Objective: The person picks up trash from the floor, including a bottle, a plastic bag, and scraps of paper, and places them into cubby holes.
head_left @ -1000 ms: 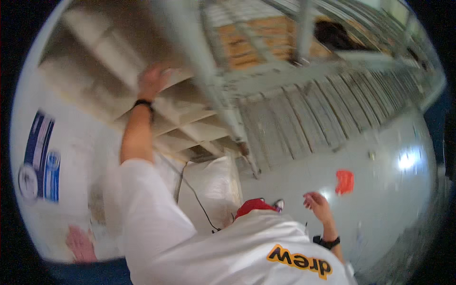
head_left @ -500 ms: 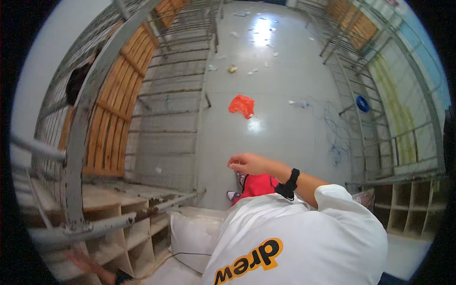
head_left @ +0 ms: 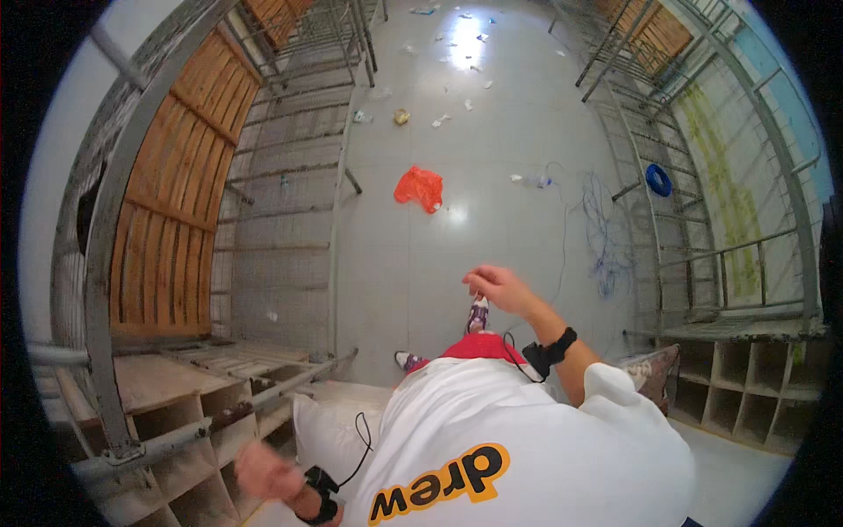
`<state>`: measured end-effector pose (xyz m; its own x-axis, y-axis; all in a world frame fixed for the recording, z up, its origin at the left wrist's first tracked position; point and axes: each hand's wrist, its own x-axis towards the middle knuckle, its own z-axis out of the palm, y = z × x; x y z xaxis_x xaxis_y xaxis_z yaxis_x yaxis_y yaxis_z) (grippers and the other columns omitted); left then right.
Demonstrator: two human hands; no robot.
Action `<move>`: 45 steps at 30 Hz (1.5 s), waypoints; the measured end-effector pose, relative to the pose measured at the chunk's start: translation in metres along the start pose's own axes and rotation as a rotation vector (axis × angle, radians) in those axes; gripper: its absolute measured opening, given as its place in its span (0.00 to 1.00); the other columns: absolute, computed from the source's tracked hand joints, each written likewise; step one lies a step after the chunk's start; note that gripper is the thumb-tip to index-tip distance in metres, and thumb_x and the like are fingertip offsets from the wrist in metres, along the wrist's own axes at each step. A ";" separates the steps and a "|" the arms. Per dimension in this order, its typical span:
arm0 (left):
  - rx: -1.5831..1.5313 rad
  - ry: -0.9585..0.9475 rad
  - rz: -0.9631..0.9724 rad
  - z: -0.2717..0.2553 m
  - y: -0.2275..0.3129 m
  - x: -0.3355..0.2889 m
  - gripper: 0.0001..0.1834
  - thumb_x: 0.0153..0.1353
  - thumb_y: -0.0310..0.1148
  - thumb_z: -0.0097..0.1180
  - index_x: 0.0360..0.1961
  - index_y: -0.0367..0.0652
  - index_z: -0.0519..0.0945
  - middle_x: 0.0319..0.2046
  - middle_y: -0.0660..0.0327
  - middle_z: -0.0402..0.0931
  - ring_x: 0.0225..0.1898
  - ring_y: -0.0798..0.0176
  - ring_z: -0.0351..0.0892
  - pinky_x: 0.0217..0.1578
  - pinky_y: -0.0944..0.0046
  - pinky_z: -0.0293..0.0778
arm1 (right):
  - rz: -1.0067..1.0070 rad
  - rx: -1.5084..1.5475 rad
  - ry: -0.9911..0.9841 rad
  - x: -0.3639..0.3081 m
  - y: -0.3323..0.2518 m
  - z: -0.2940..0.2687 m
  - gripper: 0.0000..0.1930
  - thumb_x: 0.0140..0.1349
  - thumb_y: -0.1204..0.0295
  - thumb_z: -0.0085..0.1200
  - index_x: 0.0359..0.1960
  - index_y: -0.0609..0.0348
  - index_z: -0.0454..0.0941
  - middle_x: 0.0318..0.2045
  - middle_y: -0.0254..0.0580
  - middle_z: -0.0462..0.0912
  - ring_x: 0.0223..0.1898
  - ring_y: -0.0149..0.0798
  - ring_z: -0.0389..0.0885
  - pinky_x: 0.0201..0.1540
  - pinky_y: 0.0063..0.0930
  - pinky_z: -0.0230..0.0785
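My right hand (head_left: 497, 284) hangs in front of my body above a purple-and-white shoe (head_left: 478, 314). Its fingers are loosely bent, and I see nothing held in them. A black band with a small device (head_left: 551, 350) wraps that wrist. Motion smears my left hand (head_left: 266, 472) at the lower left, so its fingers cannot be read. It is beside a white sack-like bundle (head_left: 327, 432) and in front of pale cubbyhole shelves (head_left: 186, 465). Another black wrist device (head_left: 320, 492) with a cable sits on that arm. On the floor ahead lies a crumpled orange-red plastic bag (head_left: 419, 188).
Metal bunk frames (head_left: 336, 220) line the left, with wooden slat boards (head_left: 176, 202); another frame (head_left: 645, 202) stands right. Tangled blue string (head_left: 604, 246), a clear bottle (head_left: 536, 181) and paper scraps litter the floor. A blue ring-shaped coil (head_left: 658, 180) is by the right frame.
My left hand has swung in from the left shelves toward my body. My right hand has shifted slightly right and up. The orange-red bag appears further left as the view moves.
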<state>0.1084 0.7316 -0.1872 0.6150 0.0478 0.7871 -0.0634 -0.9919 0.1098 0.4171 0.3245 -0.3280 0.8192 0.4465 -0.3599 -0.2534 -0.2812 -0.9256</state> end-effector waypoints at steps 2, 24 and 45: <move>-0.407 -0.296 0.035 0.087 0.078 0.098 0.20 0.55 0.33 0.53 0.10 0.45 0.61 0.10 0.59 0.57 0.11 0.54 0.55 0.14 0.61 0.50 | -0.052 -0.051 -0.032 -0.004 -0.006 -0.036 0.14 0.66 0.63 0.48 0.37 0.63 0.78 0.27 0.35 0.79 0.30 0.28 0.76 0.36 0.23 0.70; -0.257 -1.371 -0.648 0.521 0.162 0.026 0.32 0.62 0.54 0.46 0.25 0.27 0.73 0.19 0.42 0.70 0.23 0.50 0.70 0.29 0.50 0.65 | -0.016 -0.036 0.716 -0.025 0.045 -0.374 0.24 0.58 0.68 0.57 0.15 0.53 0.51 0.16 0.24 0.50 0.20 0.23 0.49 0.21 0.26 0.46; -0.797 -1.227 -0.081 0.989 0.268 0.411 0.24 0.65 0.46 0.49 0.26 0.31 0.74 0.18 0.42 0.66 0.16 0.53 0.60 0.21 0.55 0.62 | 0.111 -0.138 0.670 0.323 0.003 -0.624 0.21 0.53 0.70 0.55 0.13 0.55 0.53 0.13 0.26 0.53 0.19 0.23 0.51 0.20 0.28 0.47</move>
<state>1.1218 0.3694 -0.4346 0.8808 -0.4327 -0.1923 -0.1542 -0.6461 0.7475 1.0019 -0.0627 -0.3743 0.9445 -0.1997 -0.2608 -0.3229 -0.4198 -0.8482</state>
